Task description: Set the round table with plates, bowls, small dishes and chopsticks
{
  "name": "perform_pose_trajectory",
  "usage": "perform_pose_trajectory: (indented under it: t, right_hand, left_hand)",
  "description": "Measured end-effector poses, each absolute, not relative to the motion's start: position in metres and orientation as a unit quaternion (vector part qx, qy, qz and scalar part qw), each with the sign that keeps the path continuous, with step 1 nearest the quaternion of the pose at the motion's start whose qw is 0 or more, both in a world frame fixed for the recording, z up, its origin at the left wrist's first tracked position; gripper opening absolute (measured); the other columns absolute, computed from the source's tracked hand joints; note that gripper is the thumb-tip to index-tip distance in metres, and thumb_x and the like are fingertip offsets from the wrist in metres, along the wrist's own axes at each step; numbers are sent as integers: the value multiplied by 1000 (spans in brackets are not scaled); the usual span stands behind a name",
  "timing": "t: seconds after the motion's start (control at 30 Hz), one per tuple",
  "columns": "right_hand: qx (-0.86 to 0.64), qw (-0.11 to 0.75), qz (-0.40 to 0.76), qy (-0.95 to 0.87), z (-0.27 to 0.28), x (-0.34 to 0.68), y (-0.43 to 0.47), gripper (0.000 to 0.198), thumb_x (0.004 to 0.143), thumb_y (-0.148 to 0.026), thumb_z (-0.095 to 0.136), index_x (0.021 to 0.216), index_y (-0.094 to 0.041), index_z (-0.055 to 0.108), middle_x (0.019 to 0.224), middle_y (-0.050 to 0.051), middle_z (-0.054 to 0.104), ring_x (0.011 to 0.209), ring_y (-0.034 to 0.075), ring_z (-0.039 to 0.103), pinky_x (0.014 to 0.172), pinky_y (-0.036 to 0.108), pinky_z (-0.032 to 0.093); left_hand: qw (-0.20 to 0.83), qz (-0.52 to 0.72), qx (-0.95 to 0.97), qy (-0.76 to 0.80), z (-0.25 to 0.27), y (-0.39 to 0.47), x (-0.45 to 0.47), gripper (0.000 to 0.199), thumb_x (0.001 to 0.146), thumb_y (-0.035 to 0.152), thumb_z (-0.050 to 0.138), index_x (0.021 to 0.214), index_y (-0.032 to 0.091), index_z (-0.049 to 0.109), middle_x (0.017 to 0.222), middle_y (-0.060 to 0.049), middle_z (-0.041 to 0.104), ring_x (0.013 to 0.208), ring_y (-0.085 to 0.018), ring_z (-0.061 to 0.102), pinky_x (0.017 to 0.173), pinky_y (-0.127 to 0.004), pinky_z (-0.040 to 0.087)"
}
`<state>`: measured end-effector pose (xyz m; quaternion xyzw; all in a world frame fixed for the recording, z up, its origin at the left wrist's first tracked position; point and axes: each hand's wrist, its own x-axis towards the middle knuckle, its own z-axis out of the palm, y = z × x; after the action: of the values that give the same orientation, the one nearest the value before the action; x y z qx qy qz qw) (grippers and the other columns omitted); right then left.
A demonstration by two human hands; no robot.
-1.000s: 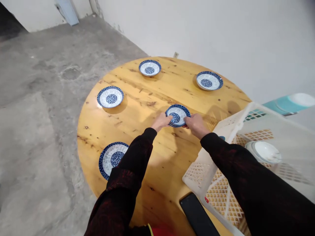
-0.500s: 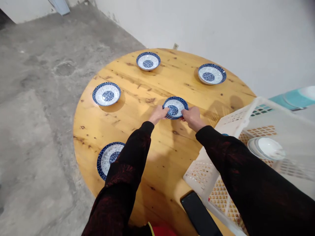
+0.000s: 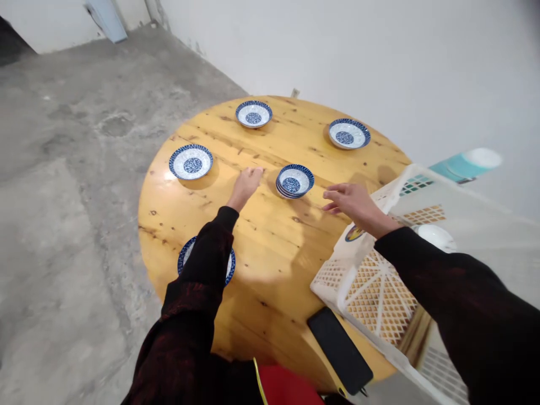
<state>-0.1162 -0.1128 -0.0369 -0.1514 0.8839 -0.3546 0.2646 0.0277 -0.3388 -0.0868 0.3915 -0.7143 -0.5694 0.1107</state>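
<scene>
A short stack of blue-and-white bowls (image 3: 295, 181) stands near the middle of the round wooden table (image 3: 270, 236). Left of the stack is my left hand (image 3: 247, 187), its fingers curled together with nothing visible in them. My right hand (image 3: 352, 203) hovers on the stack's other side, fingers stretched and apart, holding nothing. Neither hand touches the bowls. Around the table sit matching blue-rimmed dishes: one at the left (image 3: 191, 162), one at the back (image 3: 253, 114) and one at the back right (image 3: 349, 134). My left sleeve partly covers another dish (image 3: 230, 267).
A white plastic basket (image 3: 333, 278) occupies the right side, with a white bowl (image 3: 436, 237) partly visible inside. Behind it is a teal-and-white cylindrical object (image 3: 459, 165). A black phone (image 3: 340, 350) lies at the near edge. The wall (image 3: 358, 50) rises behind the table.
Both hands have let go of the bowl stack and moved apart, the left one leftward and the right one rightward. The stack now stands on the table. The camera view has shifted slightly.
</scene>
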Motion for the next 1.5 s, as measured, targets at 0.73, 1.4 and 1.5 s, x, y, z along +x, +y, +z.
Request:
perform_pose_trajectory:
  t: [0.73, 1.4, 1.5]
  right_hand:
    - [44, 287, -602, 744, -78, 185, 220, 46, 54, -55, 88, 85, -22, 79, 84, 11, 79, 60, 20, 66, 55, 31, 58]
    - [-10, 406, -584, 702, -111, 305, 74, 56, 49, -57, 91, 86, -17, 76, 82, 12, 79, 60, 19, 68, 54, 29, 54]
    - [-15, 428, -584, 690, -106, 347, 21, 59, 49, -61, 91, 86, -17, 76, 82, 13, 79, 59, 19, 67, 54, 30, 53]
  left_hand:
    - [109, -515, 495, -691, -117, -41, 425, 24, 91, 38, 54, 92, 19, 68, 90, -5, 75, 85, -18, 73, 82, -30, 58]
    - [101, -474, 549, -681, -142, -94, 564, 40, 97, 44, 45, 117, 18, 68, 104, -9, 79, 96, -22, 76, 91, -34, 56]
    - [103, -447, 583, -671, -142, -139, 607, 41, 96, 44, 46, 119, 17, 68, 106, -11, 79, 100, -24, 76, 96, -37, 55]
